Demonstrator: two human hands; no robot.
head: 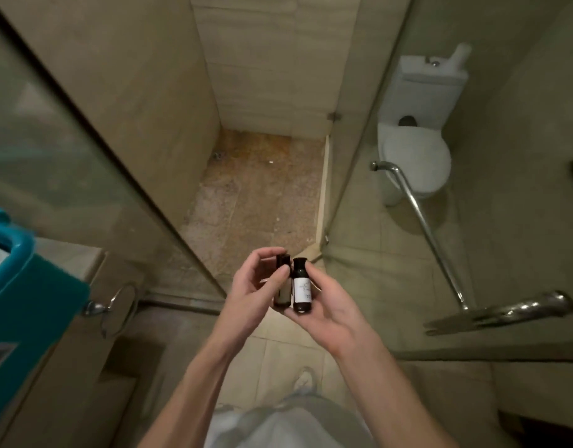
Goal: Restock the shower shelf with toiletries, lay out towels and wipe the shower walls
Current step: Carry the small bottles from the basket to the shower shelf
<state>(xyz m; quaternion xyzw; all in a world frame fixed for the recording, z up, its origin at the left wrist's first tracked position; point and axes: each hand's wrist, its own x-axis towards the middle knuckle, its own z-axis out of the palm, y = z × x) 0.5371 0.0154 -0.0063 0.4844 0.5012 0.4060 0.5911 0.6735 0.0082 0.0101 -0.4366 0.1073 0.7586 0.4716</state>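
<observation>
Two dark bottles point(293, 284), capped, held in both hands

Tiled floor point(375, 253) carries the toilet point(414, 156), perhaps damp.

Two bottles point(293, 286) stand side by side, touching, at frame centre, between the left hand point(252, 286) and right hand point(324, 308). Shower floor point(256, 195) lies above them, toilet point(414, 150) upper right, bin point(23, 286) far left, handle point(440, 240) right.

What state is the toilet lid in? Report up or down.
Down. The toilet lid lies flat over the bowl as a closed white oval, seen through the glass partition, with the cistern behind it.
</observation>
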